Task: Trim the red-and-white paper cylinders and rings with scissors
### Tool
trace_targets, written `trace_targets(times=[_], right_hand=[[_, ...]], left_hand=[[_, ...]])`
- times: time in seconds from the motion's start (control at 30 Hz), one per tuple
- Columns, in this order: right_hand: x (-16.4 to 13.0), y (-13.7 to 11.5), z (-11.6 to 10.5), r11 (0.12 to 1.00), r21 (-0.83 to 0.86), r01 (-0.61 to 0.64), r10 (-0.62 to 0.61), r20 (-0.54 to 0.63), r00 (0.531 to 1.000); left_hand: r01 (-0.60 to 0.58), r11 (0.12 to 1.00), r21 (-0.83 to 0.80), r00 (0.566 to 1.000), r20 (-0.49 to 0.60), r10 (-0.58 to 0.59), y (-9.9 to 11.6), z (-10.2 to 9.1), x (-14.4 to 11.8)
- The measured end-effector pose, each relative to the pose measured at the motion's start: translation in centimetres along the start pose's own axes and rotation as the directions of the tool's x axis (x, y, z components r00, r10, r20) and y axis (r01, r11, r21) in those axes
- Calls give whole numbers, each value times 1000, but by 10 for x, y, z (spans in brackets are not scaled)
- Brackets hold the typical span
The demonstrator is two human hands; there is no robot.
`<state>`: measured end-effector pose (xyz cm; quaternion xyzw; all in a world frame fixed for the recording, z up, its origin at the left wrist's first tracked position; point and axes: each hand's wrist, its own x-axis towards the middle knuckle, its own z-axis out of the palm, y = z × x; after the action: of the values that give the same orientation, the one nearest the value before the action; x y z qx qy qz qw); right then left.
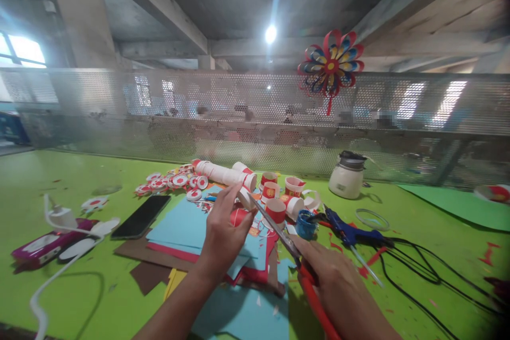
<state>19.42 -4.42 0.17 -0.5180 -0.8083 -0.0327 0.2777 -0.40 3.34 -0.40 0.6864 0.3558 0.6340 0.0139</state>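
My left hand [223, 231] is closed on a small white-and-red paper cup [238, 217], held above a stack of coloured paper. Part of the cup is hidden behind my fingers. In my right hand [332, 273] is a pair of scissors [281, 232] with red handles. The blades point up and left, their tips close to the cup's edge by my left fingertips. Whether the blades touch the cup I cannot tell. Beyond my hands stand several cut paper cups [274, 211], beside a long stack of white cups [223, 172] lying on its side.
Light blue paper sheets [179, 228] lie under my hands. Left are a black phone [141, 217], a purple device [51, 247] with a white cable and red-white paper discs [159, 183]. Right are a blue glue gun [346, 231] with black cord, a blue jar [306, 226] and a white jug [346, 178].
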Motion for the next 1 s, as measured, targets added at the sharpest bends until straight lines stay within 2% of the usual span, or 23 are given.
trace_targets(times=[0.23,0.4,0.5,0.67,0.73,0.87,1.0], right_hand=[[8,-2,0,983,167,-71,64,49,997],[11,-1,-5,892,436,-119,40,186,982],[10,3,-2,835,538,-117,1,212,977],[10,5,1,823,538,-183,70,224,972],[10,6,0,792,570,-220,96,239,966],[10,10,-4,724,617,-309,171,274,946],[10,12,-3,785,559,-266,150,245,958]], left_hand=[[47,996,-69,999,9,-47,2,-1,1],[94,988,-124,996,25,-91,1,-1,3],[133,980,-148,991,45,-128,1,-2,3],[186,968,-167,982,64,-178,1,-5,4],[232,954,-188,973,58,-225,0,-7,6],[350,879,-324,937,121,-329,2,-12,11],[432,743,-511,902,253,-350,10,-14,13]])
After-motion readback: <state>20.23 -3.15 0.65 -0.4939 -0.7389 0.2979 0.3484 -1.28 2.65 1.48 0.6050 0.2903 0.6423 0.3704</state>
